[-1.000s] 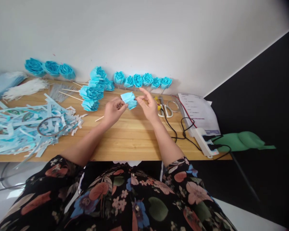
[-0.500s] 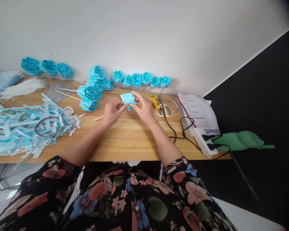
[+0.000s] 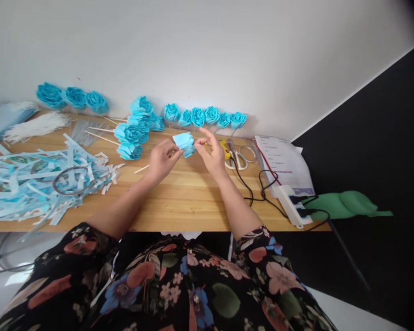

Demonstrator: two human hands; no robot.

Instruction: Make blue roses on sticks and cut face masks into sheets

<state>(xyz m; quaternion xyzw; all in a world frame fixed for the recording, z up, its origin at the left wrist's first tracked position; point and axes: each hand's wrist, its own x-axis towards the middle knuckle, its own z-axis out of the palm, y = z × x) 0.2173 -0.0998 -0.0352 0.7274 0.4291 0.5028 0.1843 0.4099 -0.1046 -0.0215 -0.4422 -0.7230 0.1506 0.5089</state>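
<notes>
A small light-blue paper flower [image 3: 184, 142] is held above the middle of the wooden table. My left hand [image 3: 162, 158] is closed on its lower left side, and a pale stick [image 3: 142, 169] pokes out to the left below this hand. On the flower's right side, my right hand [image 3: 211, 151] touches the petal edge with thumb and a fingertip, its index finger raised. Several blue paper flowers on sticks [image 3: 133, 133] lie behind and to the left of my hands.
Cut paper strips [image 3: 51, 181] cover the table's left part. More blue flowers [image 3: 197, 116] line the wall. Right of my hands are a yellow glue gun [image 3: 225, 150], scissors [image 3: 240, 161], black cables, printed sheets [image 3: 285, 161] and a white power strip [image 3: 292, 206].
My right hand has shifted slightly right, its index finger lifting off the flower. More of the flower's right side shows. The view has moved slightly.
</notes>
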